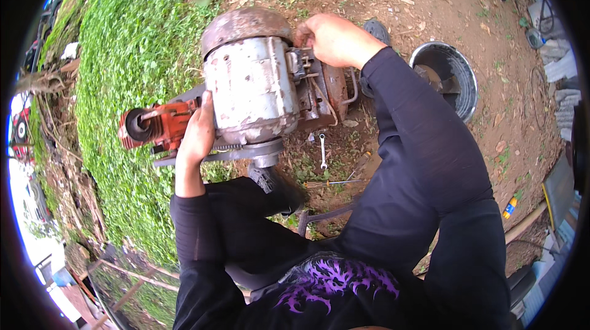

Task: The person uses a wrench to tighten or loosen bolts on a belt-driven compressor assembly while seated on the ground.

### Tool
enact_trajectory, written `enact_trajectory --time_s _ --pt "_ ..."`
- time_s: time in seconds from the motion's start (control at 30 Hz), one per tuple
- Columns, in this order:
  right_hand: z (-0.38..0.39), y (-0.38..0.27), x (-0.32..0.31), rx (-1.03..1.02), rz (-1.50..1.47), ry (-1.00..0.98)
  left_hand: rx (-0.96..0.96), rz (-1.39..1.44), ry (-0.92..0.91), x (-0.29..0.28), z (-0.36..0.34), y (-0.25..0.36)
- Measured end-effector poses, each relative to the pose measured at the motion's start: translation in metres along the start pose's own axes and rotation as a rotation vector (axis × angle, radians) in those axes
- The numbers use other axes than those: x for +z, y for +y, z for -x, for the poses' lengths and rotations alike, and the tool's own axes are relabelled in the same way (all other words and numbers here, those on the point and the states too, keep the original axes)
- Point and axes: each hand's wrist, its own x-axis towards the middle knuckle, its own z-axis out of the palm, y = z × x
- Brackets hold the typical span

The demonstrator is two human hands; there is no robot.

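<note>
A worn silver electric motor (pixel 249 87) with a rusty domed end cover (pixel 246 26) stands in front of me. My left hand (pixel 198 132) lies along the motor's left side, fingers stretched out against its casing. Beside that hand is an orange finned compressor pump (pixel 163 124). A belt (pixel 236 154) runs from the pump side to a pulley (pixel 266 153) at the motor's near end. My right hand (pixel 335 40) is closed at the motor's far right, with fingertips bent down just above an exposed terminal block (pixel 300 62); what they pinch is hidden. A loose wire (pixel 322 96) hangs below.
Under the motor is a rusty tank (pixel 335 87) with a metal handle (pixel 353 87). A wrench (pixel 323 150) and a screwdriver (pixel 326 183) lie on the ground before me. To the right stands a black bucket (pixel 452 72); a yellow bottle (pixel 509 208) lies farther right. Grass (pixel 135 41) covers the left.
</note>
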Motion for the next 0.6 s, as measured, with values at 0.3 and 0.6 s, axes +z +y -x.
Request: enact_trajectory --time_s 0.3,0.6 --pt "0.046 -0.009 0.017 0.217 -0.025 0.409 -0.129 0.241 0.380 -0.029 0.020 0.042" --pt "0.112 -0.047 0.104 0.272 -0.736 0.364 0.695 0.095 0.347 -0.033 0.093 0.007"
